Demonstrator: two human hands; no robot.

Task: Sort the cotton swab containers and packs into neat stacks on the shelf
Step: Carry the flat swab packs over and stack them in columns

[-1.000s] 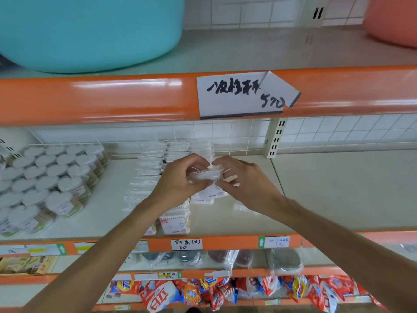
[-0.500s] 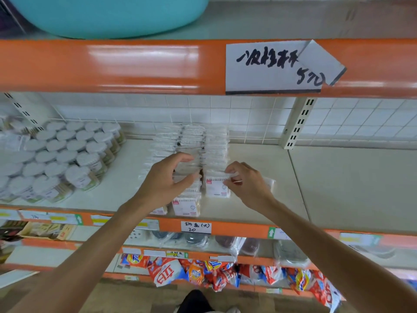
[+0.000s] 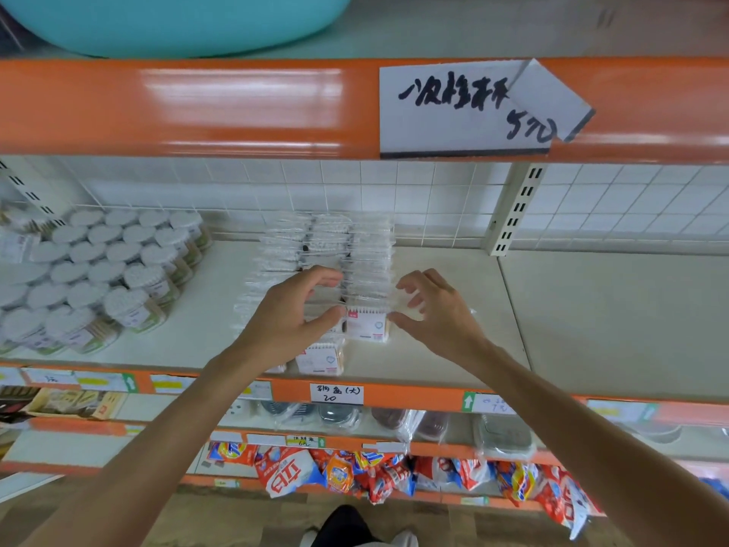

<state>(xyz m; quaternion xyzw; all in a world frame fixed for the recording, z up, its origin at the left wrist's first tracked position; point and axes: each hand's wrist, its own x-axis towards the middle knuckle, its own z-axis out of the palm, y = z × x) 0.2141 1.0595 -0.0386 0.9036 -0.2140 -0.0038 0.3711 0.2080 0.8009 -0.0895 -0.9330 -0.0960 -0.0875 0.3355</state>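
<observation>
Shelf (image 3: 221,309), clear-wrapped swab packs (image 3: 367,323)

Shelf (image 3: 453,361): jars (image 3: 110,270) in rows at left, packs (image 3: 331,250) in three rows mid-shelf, running front to back wall. Right part of shelf beyond upright (image 3: 516,207). Left hand (image 3: 292,313) over middle row, near front; right hand (image 3: 438,309) just right of right row. Front pack (image 3: 367,325) of right row between both hands. Another pack (image 3: 319,359) nearer shelf edge, below left hand. Paper sign (image 3: 473,108) on rail above. Tub (image 3: 177,21) on upper shelf, left. Bags (image 3: 355,471) on lower shelves.
</observation>
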